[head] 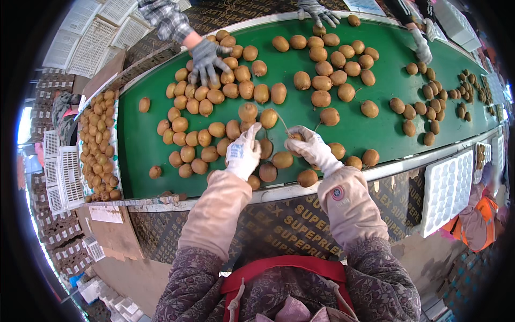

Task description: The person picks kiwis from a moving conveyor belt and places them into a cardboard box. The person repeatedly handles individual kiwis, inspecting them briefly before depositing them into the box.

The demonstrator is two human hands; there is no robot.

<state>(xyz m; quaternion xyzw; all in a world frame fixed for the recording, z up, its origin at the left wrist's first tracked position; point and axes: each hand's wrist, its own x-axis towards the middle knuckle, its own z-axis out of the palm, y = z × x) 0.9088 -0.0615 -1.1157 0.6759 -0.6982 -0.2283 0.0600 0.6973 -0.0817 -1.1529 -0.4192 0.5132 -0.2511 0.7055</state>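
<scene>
Many brown kiwifruits [282,159] lie on a green conveyor belt [386,141]. My left hand [244,153], in a white glove, is over the near part of the belt, its fingertips up against kiwifruits at the edge of a cluster; whether it grips one is hidden. To its right my right hand [306,145], also white-gloved, has its fingers closed round a kiwifruit [297,137]. A thin stem [281,121] rises from beside those fingers toward another kiwifruit [268,118]. One kiwifruit [307,178] rests at the belt's near rim.
Co-workers' gloved hands reach in from the far side: a grey one [208,60] over the left cluster, another [318,13] at the top, a pale one [422,48] at right. A metal rail [402,163] edges the belt. Left stands a kiwifruit-filled bin [96,149]; right, white moulded trays [446,189].
</scene>
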